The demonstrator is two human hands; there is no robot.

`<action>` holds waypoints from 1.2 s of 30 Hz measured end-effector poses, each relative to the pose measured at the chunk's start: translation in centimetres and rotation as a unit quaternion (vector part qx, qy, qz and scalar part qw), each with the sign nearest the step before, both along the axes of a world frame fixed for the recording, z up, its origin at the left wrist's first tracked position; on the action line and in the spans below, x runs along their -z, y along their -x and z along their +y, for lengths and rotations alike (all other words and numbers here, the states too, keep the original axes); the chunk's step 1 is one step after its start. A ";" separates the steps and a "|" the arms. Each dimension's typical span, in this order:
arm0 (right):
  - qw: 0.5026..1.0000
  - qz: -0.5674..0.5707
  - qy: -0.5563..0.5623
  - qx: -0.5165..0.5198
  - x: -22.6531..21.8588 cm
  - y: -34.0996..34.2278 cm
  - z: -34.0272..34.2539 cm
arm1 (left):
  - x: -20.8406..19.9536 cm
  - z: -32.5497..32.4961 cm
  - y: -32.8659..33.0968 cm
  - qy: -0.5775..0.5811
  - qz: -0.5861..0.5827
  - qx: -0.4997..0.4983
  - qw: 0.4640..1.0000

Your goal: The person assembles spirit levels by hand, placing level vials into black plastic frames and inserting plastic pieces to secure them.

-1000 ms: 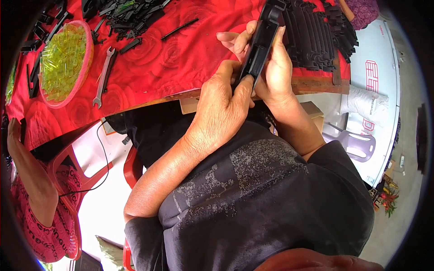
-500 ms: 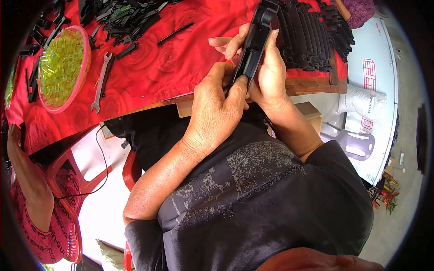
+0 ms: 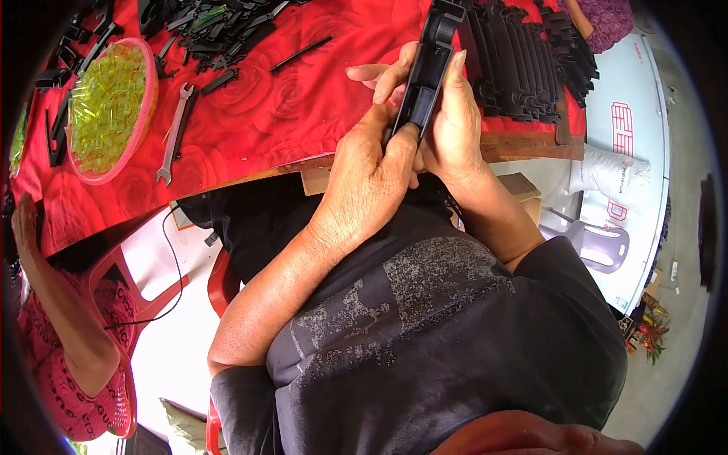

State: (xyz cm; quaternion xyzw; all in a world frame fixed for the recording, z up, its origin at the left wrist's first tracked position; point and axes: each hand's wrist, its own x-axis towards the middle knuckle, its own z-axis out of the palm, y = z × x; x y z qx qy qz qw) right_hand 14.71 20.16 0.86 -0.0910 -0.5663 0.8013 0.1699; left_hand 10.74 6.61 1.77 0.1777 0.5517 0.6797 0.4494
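Observation:
A long black plastic housing [image 3: 426, 83] with an open channel along its face is tilted upright over the table's near edge. My left hand [image 3: 365, 171] closes on its lower end, with the thumb pressed onto the channel. Around its right side and back wraps my right hand [image 3: 459, 125]; the thumb lies along the right edge and the fingers show past the left edge. A lighter-edged black piece seems to sit inside the channel, but my left thumb partly covers that spot.
A red-patterned cloth [image 3: 250, 114] covers the table. On it are a pink-rimmed basket [image 3: 152, 83] of yellow-green clear pieces, a wrench [image 3: 174, 136], a heap of black parts [image 3: 220, 34] and a row of long black housings [image 3: 516, 61]. A co-worker's arm [image 3: 68, 318] is at left.
My hands and the black housing stay almost in place, with only a slight shift of the view. The co-worker's arm at the left has moved a little.

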 end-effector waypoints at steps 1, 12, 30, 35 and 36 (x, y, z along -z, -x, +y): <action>1.000 0.000 0.005 0.001 -0.1 0.0 0.0 | 0.0 0.0 -0.1 -0.005 -0.004 -0.004 1.000; 0.993 -0.032 -0.097 0.056 -0.6 0.2 -1.4 | 0.6 0.1 -0.6 0.026 0.025 -0.029 0.999; 0.989 -0.023 -0.141 0.048 -0.4 -0.4 -2.0 | -0.7 -0.1 -0.4 0.057 -0.004 -0.028 0.998; 0.991 -0.012 -0.126 0.044 -0.1 -0.8 -1.8 | -0.1 0.2 -0.5 0.073 0.019 -0.002 0.997; 0.990 -0.018 -0.129 0.051 -0.3 -0.8 -1.8 | 0.1 0.4 -0.6 0.055 0.008 -0.019 0.998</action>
